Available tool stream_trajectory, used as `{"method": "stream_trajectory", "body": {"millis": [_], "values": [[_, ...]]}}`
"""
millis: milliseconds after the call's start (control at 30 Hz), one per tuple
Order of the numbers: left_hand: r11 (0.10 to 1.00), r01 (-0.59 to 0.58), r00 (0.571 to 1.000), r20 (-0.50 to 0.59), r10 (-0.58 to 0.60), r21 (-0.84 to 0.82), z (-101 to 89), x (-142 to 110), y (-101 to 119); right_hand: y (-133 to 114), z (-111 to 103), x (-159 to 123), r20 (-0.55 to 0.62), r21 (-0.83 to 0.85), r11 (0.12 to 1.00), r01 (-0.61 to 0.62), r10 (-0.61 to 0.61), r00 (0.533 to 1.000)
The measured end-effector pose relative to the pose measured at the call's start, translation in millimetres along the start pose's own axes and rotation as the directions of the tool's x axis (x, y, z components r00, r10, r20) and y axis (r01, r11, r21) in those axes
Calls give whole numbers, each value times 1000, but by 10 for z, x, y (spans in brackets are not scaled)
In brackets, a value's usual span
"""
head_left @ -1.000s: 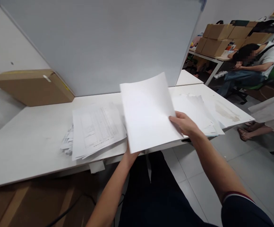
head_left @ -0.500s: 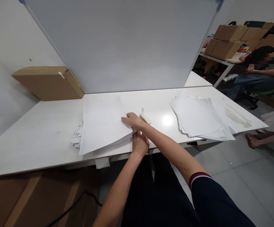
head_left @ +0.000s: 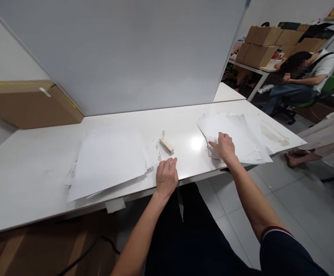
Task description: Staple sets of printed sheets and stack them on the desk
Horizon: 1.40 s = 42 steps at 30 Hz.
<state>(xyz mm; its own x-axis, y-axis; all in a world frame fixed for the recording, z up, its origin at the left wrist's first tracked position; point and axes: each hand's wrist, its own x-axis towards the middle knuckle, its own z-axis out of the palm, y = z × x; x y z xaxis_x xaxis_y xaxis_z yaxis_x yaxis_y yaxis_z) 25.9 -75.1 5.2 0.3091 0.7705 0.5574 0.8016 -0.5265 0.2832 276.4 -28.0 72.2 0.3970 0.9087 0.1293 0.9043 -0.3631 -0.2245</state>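
Observation:
My left hand (head_left: 167, 178) rests at the table's front edge, its fingers slightly bent and a little apart, holding nothing. Just beyond its fingertips lies a cream stapler (head_left: 166, 146). To the left of that hand is a pile of white paper sheets (head_left: 109, 161), with uneven edges showing underneath. My right hand (head_left: 226, 147) is over the near left part of another paper stack (head_left: 236, 128), thumb spread away from the fingers. Whether it touches the top sheet is hard to tell.
A large whiteboard (head_left: 138, 57) stands along the back of the white table (head_left: 34, 184). A cardboard box (head_left: 34, 103) leans at the back left. To the right, a seated person (head_left: 305, 76) bends forward near stacked boxes (head_left: 259, 42); another person's legs (head_left: 308, 155) show nearby.
My right hand has left the left pile and moved right to the other stack. My left hand has come away from the left pile's corner. The view has turned right.

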Motion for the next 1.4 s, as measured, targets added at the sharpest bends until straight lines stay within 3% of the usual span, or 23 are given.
{"method": "stream_trajectory", "body": {"millis": [100, 233, 600, 700, 800, 867, 967, 1067, 1133, 1200, 1300, 1400], "values": [[997, -69, 997, 14, 70, -38, 81, 118, 93, 118, 48, 15, 113, -61, 997, -36, 43, 993], [989, -137, 989, 52, 140, -52, 168, 231, 140, 10, 80, 9, 159, -128, 991, -32, 53, 986], [975, -179, 975, 111, 193, -129, 165, 188, 101, -97, 141, 101, 271, -222, 973, 59, 3, 963], [970, -143, 981, 99, 165, -199, 168, 194, 102, -70, 44, 83, 246, -232, 971, 55, 4, 969], [922, 7, 996, 82, 26, -387, 174, 202, 89, -54, -167, -67, 83, -204, 975, 84, -69, 994], [792, 184, 982, 134, -130, -582, 176, 219, 64, -60, -360, -252, -44, -120, 978, 171, -178, 983], [392, 429, 899, 340, -277, -814, 160, 266, 1, -88, -662, -598, -169, 141, 935, 325, -301, 939], [-26, 527, 824, 518, -232, -850, 104, 304, -66, -104, -842, -880, -220, 484, 796, 364, -291, 931], [-195, 537, 803, 569, -179, -820, 50, 305, -98, -90, -839, -973, -172, 668, 673, 318, -276, 946], [-269, 540, 790, 590, -167, -798, -5, 287, -118, -56, -745, -993, -39, 788, 579, 207, -289, 957], [-321, 525, 766, 602, -226, -788, -67, 255, -133, 2, -546, -965, 198, 876, 481, -25, -313, 929], [-365, 514, 742, 616, -265, -776, -91, 234, -135, 41, -429, -951, 297, 911, 375, -170, -314, 902]]}}
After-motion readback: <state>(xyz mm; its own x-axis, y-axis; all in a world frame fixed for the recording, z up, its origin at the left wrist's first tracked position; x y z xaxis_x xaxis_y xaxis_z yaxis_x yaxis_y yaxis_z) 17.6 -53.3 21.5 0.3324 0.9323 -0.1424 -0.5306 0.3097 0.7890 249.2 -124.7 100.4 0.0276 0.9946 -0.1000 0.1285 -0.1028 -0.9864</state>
